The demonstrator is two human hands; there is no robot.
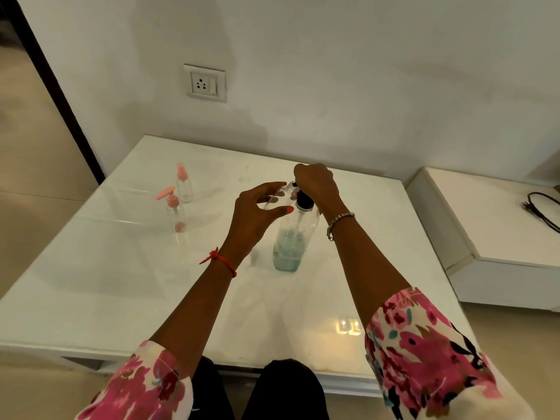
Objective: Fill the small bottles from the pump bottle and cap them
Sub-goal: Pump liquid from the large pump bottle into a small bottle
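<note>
Left hand (257, 215) fingers pinch tilted small bottle (280, 199) at pump bottle (295, 237) top. Right hand (316, 184) fingers curl over that top. Spray bottle (184, 187) and pink-pump bottle (175, 214) stand left on surface (121, 268).

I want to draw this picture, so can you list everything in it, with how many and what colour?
pump bottle: one, clear, blue-green liquid, black pump, mid-table
small clear bottle: one, uncapped, tilted at the pump's spout
pink-topped small bottles: two, clear, standing on the table's left part
table: one, glossy white, before the person
side unit: one, white, right of the table
cable: one, black, on the side unit
wall socket: one, white, behind the table
left hand: red wrist thread, holds the small clear bottle
right hand: silver bracelet, grips the pump head
</note>
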